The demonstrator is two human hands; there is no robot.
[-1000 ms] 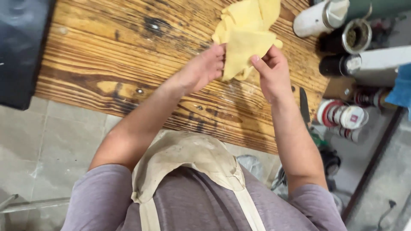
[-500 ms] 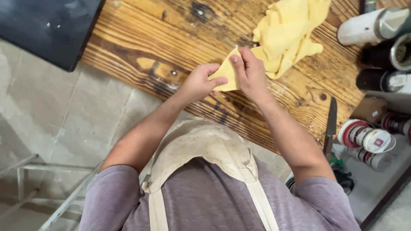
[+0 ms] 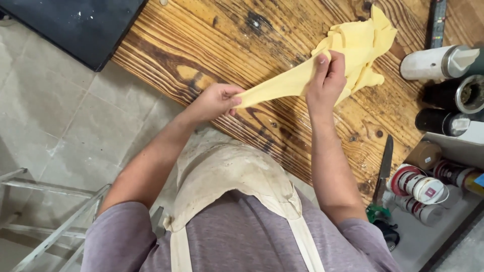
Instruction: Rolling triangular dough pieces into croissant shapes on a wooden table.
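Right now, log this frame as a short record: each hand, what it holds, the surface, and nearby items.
left hand: pinches one end of the yellow cloth
right hand: grips the cloth farther along, stretching a strip taut between the hands
surface: wooden table, dark stains
nearby: white bottle, dark cans, knife
clothing: beige apron

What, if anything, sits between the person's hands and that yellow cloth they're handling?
Nothing visible. The left hand pinches one end of the yellow cloth and the right hand grips it farther along, stretching a strip taut between them above the wooden table.
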